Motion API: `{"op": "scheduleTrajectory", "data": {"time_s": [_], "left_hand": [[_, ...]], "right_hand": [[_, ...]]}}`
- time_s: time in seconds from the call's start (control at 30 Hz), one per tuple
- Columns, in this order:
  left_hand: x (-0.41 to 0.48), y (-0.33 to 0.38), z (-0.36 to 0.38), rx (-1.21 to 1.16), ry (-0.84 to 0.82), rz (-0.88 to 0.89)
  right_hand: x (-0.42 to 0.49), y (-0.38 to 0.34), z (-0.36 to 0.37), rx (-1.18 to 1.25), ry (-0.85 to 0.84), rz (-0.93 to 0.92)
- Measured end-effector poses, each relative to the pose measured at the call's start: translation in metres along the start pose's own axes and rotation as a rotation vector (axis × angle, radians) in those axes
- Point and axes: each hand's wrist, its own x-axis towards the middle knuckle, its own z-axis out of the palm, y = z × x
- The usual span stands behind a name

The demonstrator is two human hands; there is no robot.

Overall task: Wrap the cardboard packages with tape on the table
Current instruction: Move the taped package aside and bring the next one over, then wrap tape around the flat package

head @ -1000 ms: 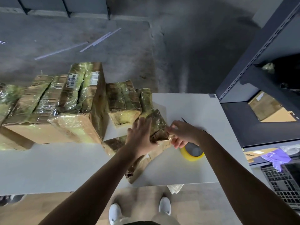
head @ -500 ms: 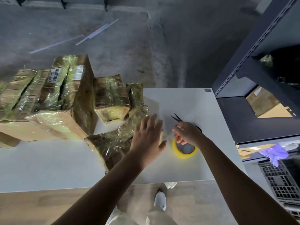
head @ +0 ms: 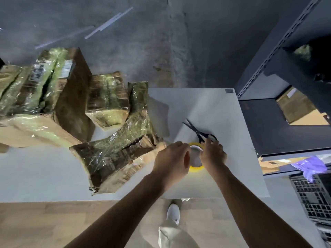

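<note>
A yellow tape roll [head: 196,168] lies on the white table [head: 215,106], near its front right. My left hand [head: 171,159] curls round the roll's left side and my right hand [head: 213,154] holds its right side, so most of the roll is hidden. A crumpled flat cardboard package [head: 116,153], covered in shiny clear tape, lies just left of my left hand, and neither hand touches it. Black scissors [head: 199,132] rest on the table right behind the roll, by my right fingertips.
Several taped cardboard boxes [head: 53,90] stand stacked at the table's left and back. A dark metal shelf unit [head: 286,111] with a cardboard box stands close on the right. A black crate [head: 311,196] sits on the floor at lower right.
My left hand let go of the flat package and moved right onto the tape roll. My right hand stayed at the roll. The package now lies flat on the table.
</note>
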Motion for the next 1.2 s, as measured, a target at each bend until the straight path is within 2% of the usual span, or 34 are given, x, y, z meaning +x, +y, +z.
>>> {"op": "scheduleTrajectory", "data": {"time_s": [0.07, 0.17, 0.23, 0.37, 0.47, 0.6, 0.87, 1.03, 1.2], "left_hand": [[0.008, -0.005, -0.019, -0.009, 0.213, 0.093], [0.027, -0.043, -0.054, 0.138, 0.306, 0.026], [0.035, -0.076, -0.075, 0.181, 0.209, -0.117], [0.036, -0.114, -0.101, -0.126, -0.215, -0.165], [0.03, -0.118, -0.112, -0.102, -0.282, -0.171], [0.008, -0.118, -0.122, -0.049, -0.233, -0.272], [-0.028, -0.142, -0.136, -0.03, -0.018, -0.634], [-0.044, -0.155, -0.15, 0.1, 0.018, -0.479], [-0.058, -0.156, -0.157, 0.178, 0.058, -0.515]], "right_hand": [[0.002, 0.001, 0.0, -0.026, -0.089, 0.003], [0.003, -0.003, -0.005, 0.042, -0.064, -0.093], [0.001, -0.01, -0.016, 0.118, 0.013, -0.181], [-0.005, -0.029, -0.047, 0.248, 0.105, -0.31], [-0.012, -0.043, -0.074, 0.309, 0.109, -0.365], [-0.025, -0.061, -0.105, 0.36, 0.096, -0.468], [-0.046, -0.098, -0.131, 0.458, 0.175, -0.685], [-0.053, -0.121, -0.134, 0.484, 0.198, -0.734], [-0.058, -0.138, -0.139, 0.432, 0.195, -0.776]]}}
